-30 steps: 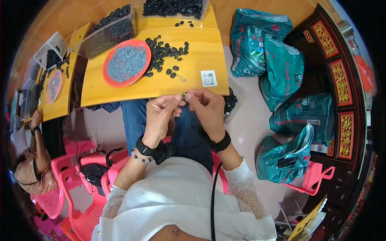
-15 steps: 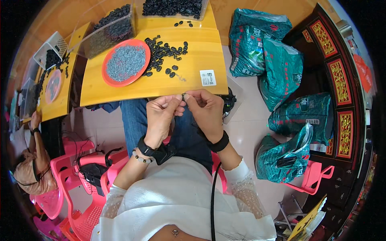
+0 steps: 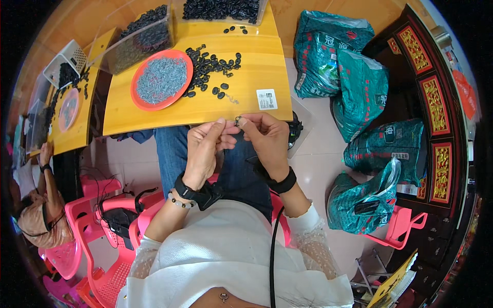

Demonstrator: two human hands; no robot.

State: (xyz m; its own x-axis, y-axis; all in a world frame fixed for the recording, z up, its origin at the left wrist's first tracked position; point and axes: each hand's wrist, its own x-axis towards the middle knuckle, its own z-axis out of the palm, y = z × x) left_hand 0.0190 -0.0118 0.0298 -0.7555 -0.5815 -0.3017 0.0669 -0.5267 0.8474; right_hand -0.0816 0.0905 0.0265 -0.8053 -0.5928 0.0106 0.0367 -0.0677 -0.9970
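Observation:
At the near edge of the yellow table, my right hand pinches a small dark oval piece between thumb and forefinger. Beside it, my left hand has its thumb pressed to the fingers, close to that piece; whatever it grips is too small to make out. On the table ahead stands a round red-rimmed plate heaped with small silver metal pieces. Right of the plate lie loose black oval pieces, a few nearer to me.
Clear bins of black pieces stand at the table's far side. A white label lies by the right corner. Several green bags line the right floor. At left, another person's arm reaches to a second table; pink chairs stand nearby.
My left thumb has drawn slightly back to the left, widening the gap between my hands. The dark piece shows more in my right fingers.

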